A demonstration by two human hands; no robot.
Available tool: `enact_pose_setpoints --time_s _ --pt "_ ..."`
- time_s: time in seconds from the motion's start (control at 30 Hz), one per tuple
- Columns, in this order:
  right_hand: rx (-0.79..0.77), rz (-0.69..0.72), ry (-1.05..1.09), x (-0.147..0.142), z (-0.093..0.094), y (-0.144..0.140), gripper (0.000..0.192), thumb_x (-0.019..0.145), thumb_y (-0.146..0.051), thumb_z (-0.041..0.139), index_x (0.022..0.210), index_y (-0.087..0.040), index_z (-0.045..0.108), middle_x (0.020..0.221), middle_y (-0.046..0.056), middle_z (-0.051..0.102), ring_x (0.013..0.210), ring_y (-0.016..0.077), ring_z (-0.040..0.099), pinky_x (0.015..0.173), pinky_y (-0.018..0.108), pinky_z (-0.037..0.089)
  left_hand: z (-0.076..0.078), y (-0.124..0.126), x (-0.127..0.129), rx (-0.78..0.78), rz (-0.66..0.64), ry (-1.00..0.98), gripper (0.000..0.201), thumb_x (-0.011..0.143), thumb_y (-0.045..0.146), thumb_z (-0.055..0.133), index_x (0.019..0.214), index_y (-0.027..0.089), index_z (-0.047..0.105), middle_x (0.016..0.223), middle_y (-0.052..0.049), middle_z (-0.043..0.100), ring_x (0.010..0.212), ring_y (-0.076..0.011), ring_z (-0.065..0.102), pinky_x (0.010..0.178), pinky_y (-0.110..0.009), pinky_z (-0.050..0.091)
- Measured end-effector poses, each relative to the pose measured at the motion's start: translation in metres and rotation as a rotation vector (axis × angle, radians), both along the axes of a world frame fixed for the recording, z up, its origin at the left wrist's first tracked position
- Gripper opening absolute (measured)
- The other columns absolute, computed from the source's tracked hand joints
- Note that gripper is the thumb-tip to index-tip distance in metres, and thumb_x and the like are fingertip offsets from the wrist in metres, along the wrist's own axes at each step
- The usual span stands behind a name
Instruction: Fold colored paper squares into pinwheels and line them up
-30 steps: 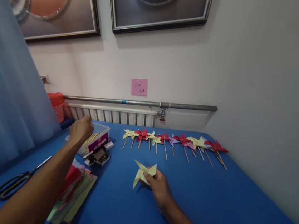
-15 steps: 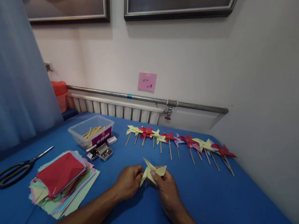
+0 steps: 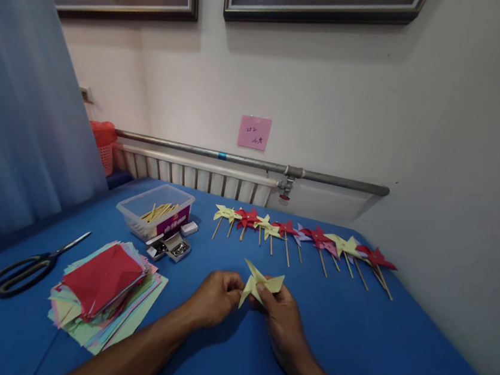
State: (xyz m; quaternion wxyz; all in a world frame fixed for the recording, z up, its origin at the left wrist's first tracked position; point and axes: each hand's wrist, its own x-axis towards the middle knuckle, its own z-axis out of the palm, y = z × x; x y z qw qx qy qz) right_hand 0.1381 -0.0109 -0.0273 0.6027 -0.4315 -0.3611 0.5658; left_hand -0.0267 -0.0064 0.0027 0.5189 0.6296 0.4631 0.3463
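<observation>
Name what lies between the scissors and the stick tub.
In the head view, the paper stack lies between the scissors and the stick tub.

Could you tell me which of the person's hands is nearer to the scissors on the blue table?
Left. The left hand is at the yellow pinwheel, on the side toward the scissors, which lie far to its left. The right hand is on the pinwheel's other side, farther off.

Bare blue tablecloth [image 3: 371,346] lies open to the right of the hands and toward the near edge — a wide free lane. Ahead, the row of finished pinwheels [image 3: 302,238] bars the way to the wall. Leftward, the paper stack [image 3: 102,294], staple boxes [image 3: 168,248], stick tub [image 3: 156,216] and scissors [image 3: 26,270] crowd the cloth.
</observation>
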Motion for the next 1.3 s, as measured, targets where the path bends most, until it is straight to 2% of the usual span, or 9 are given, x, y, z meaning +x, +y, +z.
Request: enact_pose_setpoints --time_s 0.13,0.4,0.67,1.0,1.3 --pt "0.001 0.017 0.01 0.001 0.0 0.0 0.05 0.061 -0.047 0.09 0.097 -0.018 0.069 0.087 0.003 0.074 0.073 0.0195 0.067 0.065 0.031 0.055 -0.001 0.001 0.001 0.0 0.003 -0.034 0.008 0.071 0.02 0.051 0.07 0.017 0.058 0.06 0.004 0.053 0.054 -0.0088 0.042 0.053 -0.022 0.03" --pt "-0.003 0.032 0.033 -0.001 0.006 -0.004 0.048 0.061 -0.047 0.09 0.094 -0.02 0.069 0.089 0.003 0.075 0.079 0.0229 0.069 0.067 0.033 0.055 0.002 -0.002 0.003 0.002 0.053 -0.005 0.01 0.072 0.023 0.053 0.072 0.016 0.059 0.057 0.004 0.051 0.05 -0.0086 0.038 0.05 -0.023 0.028" --pt "0.025 0.046 0.008 0.001 -0.001 -0.001 0.051 0.064 -0.051 0.088 0.099 -0.02 0.068 0.09 0.004 0.075 0.075 0.0215 0.068 0.063 0.031 0.053 0.004 0.0 0.006 -0.064 0.068 -0.105 0.01 0.067 0.026 0.059 0.066 0.016 0.058 0.054 0.003 0.052 0.05 -0.0088 0.04 0.05 -0.023 0.027" --pt "0.034 0.04 0.016 0.0 0.0 -0.001 0.055 0.063 -0.053 0.088 0.102 -0.018 0.069 0.092 0.005 0.075 0.078 0.0221 0.069 0.069 0.034 0.056 -0.007 0.005 0.004 -0.042 0.064 -0.112 0.01 0.068 0.025 0.058 0.069 0.016 0.06 0.056 0.003 0.054 0.051 -0.0089 0.041 0.05 -0.023 0.028" --pt "0.028 0.04 0.01 0.0 0.003 -0.003 0.056 0.063 -0.052 0.088 0.103 -0.018 0.068 0.088 0.004 0.075 0.075 0.0216 0.068 0.069 0.034 0.056 0.0 0.003 0.004 -0.039 0.08 -0.101 0.011 0.066 0.027 0.061 0.065 0.016 0.06 0.055 0.002 0.055 0.051 -0.0089 0.043 0.052 -0.022 0.029"
